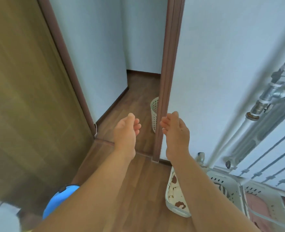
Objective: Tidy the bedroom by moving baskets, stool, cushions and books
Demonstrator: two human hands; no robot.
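On your far left stands the open brown door (pixel 29 97); low down by your left arm there is a blue thing (pixel 61 198), too blurred to name; then comes the wood floor (pixel 121 190) running through the doorway. Your left hand (pixel 125 131) reaches forward over the doorstep; its grip holds nothing, and the fingers (pixel 136 127) curl loosely, a little apart. Just to the right of it and farther away, past the doorstep, stands the white basket (pixel 154 114); it stands upright, tall side up, and the brown door frame (pixel 165 97) hides its right half. Your right hand (pixel 176 131) is out too, just in front of that frame; its grip is also loose and holds nothing. I think the basket is the thing to fetch next; it lies ahead and between your two hands, a bit nearer the right one, but the frame stands in that hand's way, so the left hand may get to it more easily. You may need to step through the door first, since the basket looks out of reach. Down on the right, by the white wall, sit a cloth-lined basket (pixel 175 198) and two white crates (pixel 230 185); pipes (pixel 264 101) run up the wall.
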